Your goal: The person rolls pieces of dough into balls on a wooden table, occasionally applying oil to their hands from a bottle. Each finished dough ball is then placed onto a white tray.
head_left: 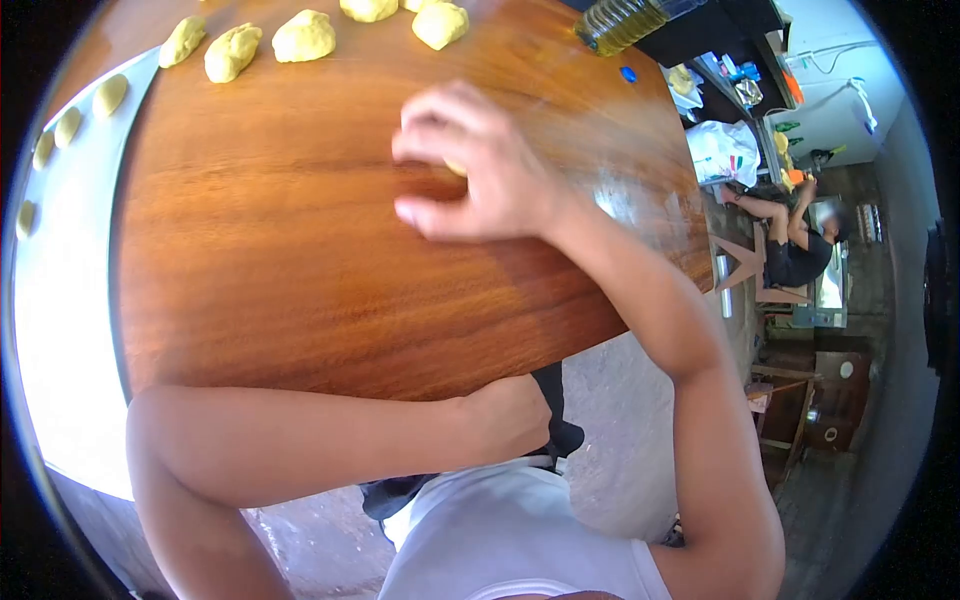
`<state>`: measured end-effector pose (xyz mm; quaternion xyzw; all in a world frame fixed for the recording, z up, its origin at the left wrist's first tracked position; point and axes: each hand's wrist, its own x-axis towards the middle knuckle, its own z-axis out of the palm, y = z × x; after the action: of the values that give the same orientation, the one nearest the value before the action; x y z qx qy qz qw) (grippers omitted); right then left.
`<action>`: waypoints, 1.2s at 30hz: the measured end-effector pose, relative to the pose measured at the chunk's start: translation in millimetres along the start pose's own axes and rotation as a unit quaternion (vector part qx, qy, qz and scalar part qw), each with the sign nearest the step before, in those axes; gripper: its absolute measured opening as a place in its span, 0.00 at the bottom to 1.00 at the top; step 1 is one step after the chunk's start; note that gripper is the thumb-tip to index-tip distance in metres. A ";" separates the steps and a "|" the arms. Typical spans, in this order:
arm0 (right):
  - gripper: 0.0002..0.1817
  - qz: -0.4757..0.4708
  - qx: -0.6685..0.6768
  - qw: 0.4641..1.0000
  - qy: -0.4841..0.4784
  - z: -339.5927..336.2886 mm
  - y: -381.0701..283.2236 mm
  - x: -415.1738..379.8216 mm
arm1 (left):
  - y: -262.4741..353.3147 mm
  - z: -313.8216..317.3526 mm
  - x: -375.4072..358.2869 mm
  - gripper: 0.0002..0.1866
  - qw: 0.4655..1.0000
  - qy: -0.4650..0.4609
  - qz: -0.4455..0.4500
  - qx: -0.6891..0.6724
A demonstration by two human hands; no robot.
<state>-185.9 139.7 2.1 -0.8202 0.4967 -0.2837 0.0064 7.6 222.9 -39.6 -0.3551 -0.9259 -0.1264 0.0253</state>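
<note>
My right hand [480, 170] is cupped low over the wooden table [300, 220], its fingers curved around a small piece of yellow dough [457, 168]. Most of that piece is hidden under the palm, and the fingers are slightly blurred. My left hand [512, 415] rests by the table's near edge, in front of my body, with its fingers out of sight. Beyond my right hand lie several yellow dough lumps, among them one at the right [440, 25], one in the middle [304, 37] and one further left [233, 53].
A pale tray [65, 270] along the left holds several smoother dough balls [110, 95]. A bottle of yellow oil [620, 25] and a blue cap [628, 75] are at the table's far right. A white bag [725, 150] and a seated person [800, 250] are beyond.
</note>
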 end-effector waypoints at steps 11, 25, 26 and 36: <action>0.21 0.023 -0.070 0.995 0.062 -5.3 37.1 -2.5 | 1.2 4.8 1.4 0.10 0.999 0.026 -0.021 -0.016; 0.20 0.010 -0.033 0.999 0.031 -2.1 17.1 -2.8 | 0.2 -2.4 2.1 0.09 1.000 -0.010 -0.002 -0.006; 0.20 0.024 -0.006 1.000 0.008 -1.8 0.6 -10.5 | -0.2 -1.5 2.6 0.09 1.000 -0.010 0.004 -0.008; 0.20 0.060 -0.096 0.991 0.066 -11.3 37.6 -17.6 | 3.1 -3.9 1.3 0.10 0.999 -0.016 0.006 0.037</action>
<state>-227.8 138.1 -7.5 -0.7655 0.5691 -0.2869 -0.0884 8.6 225.0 -35.0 -0.3614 -0.9281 -0.0862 0.0246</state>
